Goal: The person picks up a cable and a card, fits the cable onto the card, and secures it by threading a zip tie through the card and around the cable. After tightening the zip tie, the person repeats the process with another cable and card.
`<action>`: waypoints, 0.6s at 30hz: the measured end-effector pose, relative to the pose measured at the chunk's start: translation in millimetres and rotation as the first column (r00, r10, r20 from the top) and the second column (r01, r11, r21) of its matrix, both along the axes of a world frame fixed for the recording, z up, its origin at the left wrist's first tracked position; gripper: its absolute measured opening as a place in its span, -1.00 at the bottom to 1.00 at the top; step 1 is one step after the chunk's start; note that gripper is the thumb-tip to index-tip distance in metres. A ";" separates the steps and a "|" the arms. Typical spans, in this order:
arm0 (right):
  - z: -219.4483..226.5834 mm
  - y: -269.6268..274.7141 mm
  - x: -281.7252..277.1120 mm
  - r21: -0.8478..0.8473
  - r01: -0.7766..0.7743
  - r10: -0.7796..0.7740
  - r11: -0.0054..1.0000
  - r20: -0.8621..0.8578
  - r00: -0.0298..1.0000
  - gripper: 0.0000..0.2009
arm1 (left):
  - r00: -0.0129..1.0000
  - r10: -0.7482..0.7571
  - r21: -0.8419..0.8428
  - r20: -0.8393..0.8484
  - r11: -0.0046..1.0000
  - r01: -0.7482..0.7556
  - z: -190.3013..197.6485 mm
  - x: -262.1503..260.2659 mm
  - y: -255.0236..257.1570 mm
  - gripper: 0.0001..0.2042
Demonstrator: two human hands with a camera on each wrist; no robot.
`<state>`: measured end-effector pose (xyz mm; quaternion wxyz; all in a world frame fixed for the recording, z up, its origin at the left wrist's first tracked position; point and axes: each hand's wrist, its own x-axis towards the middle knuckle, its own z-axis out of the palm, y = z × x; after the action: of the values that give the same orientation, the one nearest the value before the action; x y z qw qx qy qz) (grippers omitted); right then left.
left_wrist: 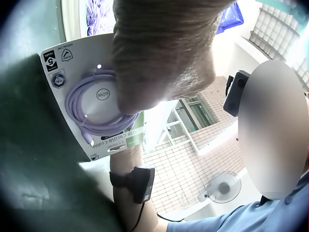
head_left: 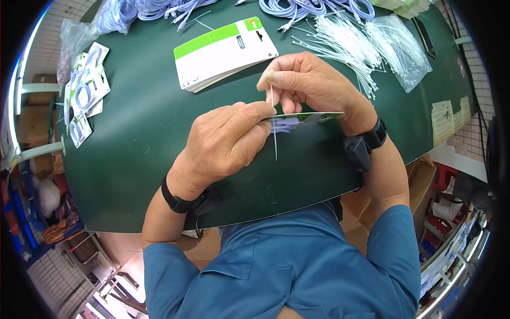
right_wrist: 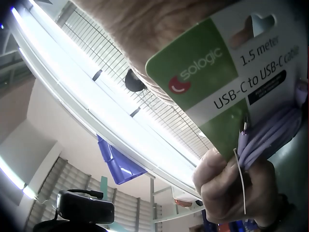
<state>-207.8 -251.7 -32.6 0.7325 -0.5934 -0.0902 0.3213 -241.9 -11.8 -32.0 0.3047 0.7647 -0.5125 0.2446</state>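
Note:
My left hand [head_left: 228,135] grips one edge of a printed cardboard card [right_wrist: 203,72] that carries a coiled lilac USB-C cable [left_wrist: 72,108]. In the head view the card is held almost edge-on above the green table. A thin white cable tie [head_left: 275,148] passes by my left fingertips, one end hanging below the card. Its upper end is pinched between the thumb and index finger of my right hand [head_left: 313,80], behind the card. The right wrist view shows the tie beside the cable, next to the left fingers.
A stack of blank-backed cards [head_left: 223,56] lies beyond the hands. Finished-looking carded cables [head_left: 85,95] are piled at the left. Lilac cable bundles [head_left: 297,8] line the far edge, and loose white cable ties [head_left: 345,45] spread near a plastic bag of ties [head_left: 404,58] at the right.

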 end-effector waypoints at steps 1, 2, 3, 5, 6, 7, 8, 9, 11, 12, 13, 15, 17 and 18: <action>0.9 -0.6 0.6 -0.022 -0.035 0.036 0.999 0.023 0.999 -0.77 | 1.000 0.001 -0.004 0.004 1.000 -0.001 -0.3 0.3 -0.2 -0.86; 1.7 -1.4 1.3 -0.047 -0.070 0.072 0.996 0.046 0.996 -0.78 | 1.000 0.003 -0.009 0.009 1.000 -0.003 -0.6 0.7 -0.6 -0.85; 2.2 -2.3 1.8 -0.072 -0.104 0.109 0.992 0.067 0.992 -0.78 | 1.000 0.004 -0.014 0.013 1.000 -0.004 -0.8 0.8 -1.0 -0.85; 1.2 -3.8 3.1 -0.096 -0.144 0.153 0.985 0.097 0.983 -0.78 | 1.000 0.010 -0.010 0.010 1.000 -0.010 -1.2 0.4 -1.1 -0.84; -0.3 -4.3 3.6 -0.120 -0.180 0.195 0.976 0.125 0.973 -0.77 | 1.000 0.014 -0.006 0.004 1.000 -0.014 -1.4 -0.1 -1.1 -0.84; -1.9 -4.3 3.5 -0.144 -0.216 0.237 0.966 0.150 0.960 -0.76 | 1.000 0.017 -0.001 -0.003 1.000 -0.017 -1.5 -0.8 -1.0 -0.83; -4.2 -3.9 3.1 -0.146 -0.217 0.238 0.965 0.150 0.960 -0.76 | 1.000 0.018 -0.002 -0.003 1.000 -0.018 -1.3 -1.5 -0.9 -0.83; -7.1 -3.4 2.5 -0.107 -0.219 0.234 0.970 0.150 0.961 -0.76 | 0.999 0.020 -0.011 -0.028 1.000 -0.021 -0.4 -2.0 -1.0 -0.83; -11.8 -2.5 1.8 -0.032 -0.224 0.226 0.974 0.150 0.962 -0.76 | 0.997 0.024 -0.030 -0.076 0.999 -0.027 1.3 -2.4 -1.4 -0.81; -12.8 -1.7 1.8 -0.037 -0.227 0.230 0.973 0.151 0.961 -0.76 | 0.997 0.027 -0.035 -0.074 0.999 -0.030 1.6 -2.1 -1.4 -0.81; -13.1 -0.3 2.2 -0.077 -0.223 0.232 0.972 0.152 0.961 -0.77 | 0.995 0.029 -0.045 -0.099 0.998 -0.034 1.7 -1.3 -1.1 -0.81; -10.8 0.1 3.6 -0.163 -0.215 0.240 0.963 0.154 0.959 -0.78 | 0.989 0.032 -0.073 -0.147 0.996 -0.044 1.8 0.3 -0.9 -0.79; -3.9 -5.9 6.7 -0.199 -0.119 0.150 0.973 0.150 0.977 -0.79 | 0.976 0.060 -0.058 -0.210 0.996 -0.074 4.3 0.4 1.9 -0.79; 0.3 -9.8 8.6 -0.222 -0.018 0.053 0.975 0.149 0.987 -0.79 | 0.958 0.085 -0.030 -0.274 0.995 -0.097 5.6 -0.5 4.0 -0.78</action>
<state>-199.2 -261.5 -32.3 0.6471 -0.6923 -0.1209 0.2955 -242.4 -7.7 -26.3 0.3774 0.8069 -0.4247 0.1617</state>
